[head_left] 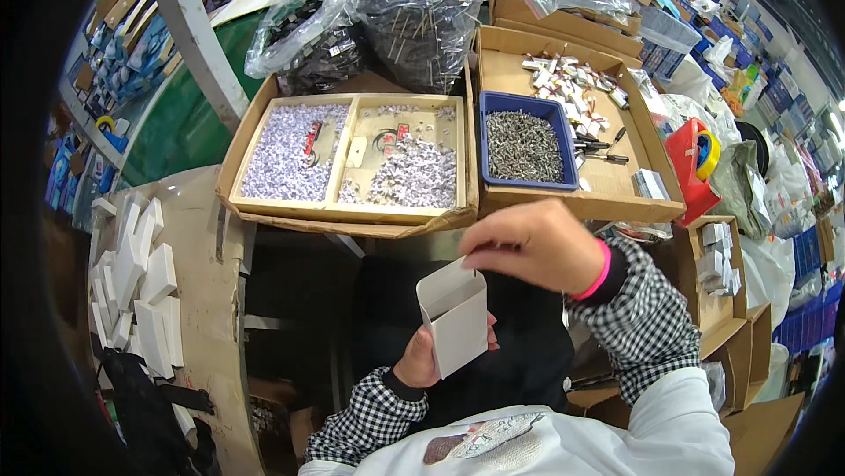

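Observation:
A small white cardboard box (461,335) is upright and slightly tilted in front of my lap, its top flap raised and its mouth uncovered. My left hand (417,360) wraps around its lower part, with fingertips showing on the far side. Just above the mouth, my right hand (539,249) has its fingers curled together, thumb and fingertips close to the upper edge of the box. Whatever those fingers pinch, if anything, is hidden. The inside of the box is mostly out of sight.
Ahead stands a two-part wooden tray (400,209) of small white pieces. Beside it, a blue bin (572,178) of metal screws sits in a cardboard tray (620,203). White boxes (154,335) pile up on the left table. A red tape dispenser (689,172) stands right.

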Action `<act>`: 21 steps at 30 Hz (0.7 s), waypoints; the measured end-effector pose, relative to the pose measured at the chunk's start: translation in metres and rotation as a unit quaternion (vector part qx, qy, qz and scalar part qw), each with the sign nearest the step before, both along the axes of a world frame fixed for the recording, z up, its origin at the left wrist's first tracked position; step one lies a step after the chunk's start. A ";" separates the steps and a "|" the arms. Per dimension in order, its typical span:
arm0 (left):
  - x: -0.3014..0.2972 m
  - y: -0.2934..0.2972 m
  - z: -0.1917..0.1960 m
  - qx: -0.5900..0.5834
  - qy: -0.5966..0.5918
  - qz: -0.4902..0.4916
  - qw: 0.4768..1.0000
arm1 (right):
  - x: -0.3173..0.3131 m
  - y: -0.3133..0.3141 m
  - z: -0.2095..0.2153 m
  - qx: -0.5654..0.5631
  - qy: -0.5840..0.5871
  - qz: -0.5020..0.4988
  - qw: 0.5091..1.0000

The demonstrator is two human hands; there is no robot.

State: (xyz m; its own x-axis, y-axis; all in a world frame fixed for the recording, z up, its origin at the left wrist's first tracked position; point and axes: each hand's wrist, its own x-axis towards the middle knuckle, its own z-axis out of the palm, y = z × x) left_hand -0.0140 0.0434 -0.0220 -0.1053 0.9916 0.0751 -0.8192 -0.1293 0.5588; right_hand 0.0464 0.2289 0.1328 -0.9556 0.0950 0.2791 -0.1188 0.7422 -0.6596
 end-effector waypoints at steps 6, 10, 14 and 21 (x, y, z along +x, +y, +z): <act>0.001 -0.001 0.005 0.004 0.064 -0.019 0.998 | 0.026 -0.017 -0.015 -0.088 0.016 -0.052 0.995; 0.004 -0.006 0.004 -0.013 -0.008 -0.012 1.000 | 0.048 -0.035 -0.054 -0.191 0.029 -0.156 0.969; 0.012 -0.014 -0.008 -0.067 0.046 0.053 0.995 | 0.070 -0.069 -0.100 -0.417 0.063 -0.221 0.879; 0.025 -0.044 -0.025 -0.168 0.274 0.211 0.923 | 0.096 -0.108 -0.144 -0.504 0.063 -0.304 0.806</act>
State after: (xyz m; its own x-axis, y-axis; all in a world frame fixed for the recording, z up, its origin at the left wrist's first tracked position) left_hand 0.0112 -0.0002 -0.0469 -0.5250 0.8480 -0.0730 -0.3176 -0.1156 0.9412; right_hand 0.1419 0.1214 -0.0114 -0.6170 0.7741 -0.1419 -0.0477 -0.2167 -0.9751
